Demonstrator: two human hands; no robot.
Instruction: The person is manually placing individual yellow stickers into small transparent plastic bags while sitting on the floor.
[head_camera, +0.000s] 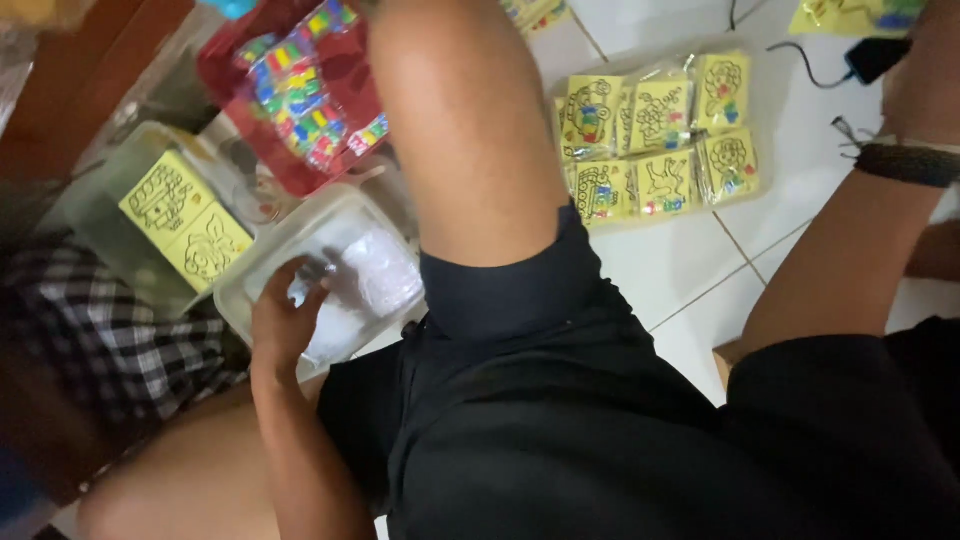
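My left hand (285, 312) reaches into a clear plastic box (352, 197) on the floor beside my raised knee. Its fingers curl over a white packet (372, 268) among the white contents. My right forearm wears a dark woven wristband (908, 163). My right hand (922, 75) is at the top right, partly cut off by the frame edge, next to a black device (875, 55) with a cable. Its fingers are hidden.
Several yellow picture cards in clear sleeves (655, 135) lie on the white tiled floor. A red bag of colourful small pieces (292, 92) sits at the top left. Two more yellow cards (185, 218) lie in another clear box. A checked cloth (90, 330) is at the left.
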